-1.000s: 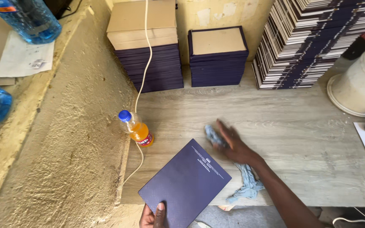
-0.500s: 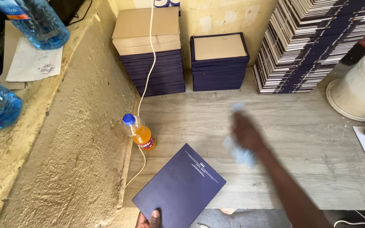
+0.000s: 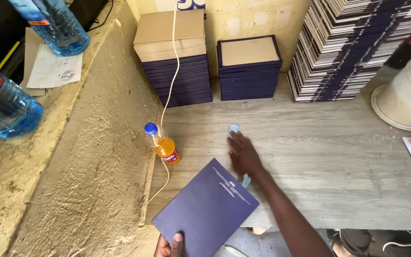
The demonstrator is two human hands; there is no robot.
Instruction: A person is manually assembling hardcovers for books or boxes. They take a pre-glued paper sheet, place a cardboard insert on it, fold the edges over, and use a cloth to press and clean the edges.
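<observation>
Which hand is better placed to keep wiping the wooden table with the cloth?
The right hand, probably. It lies flat on the light blue cloth on the wooden table, while the left hand grips the dark blue folder at the near edge.

The right hand (image 3: 243,154) is pressing a pale blue cloth (image 3: 234,129) flat on the wooden bench (image 3: 338,162), while the left hand (image 3: 170,245) is gripping the near corner of a dark blue folder (image 3: 205,209) lying just beside the right wrist.
</observation>
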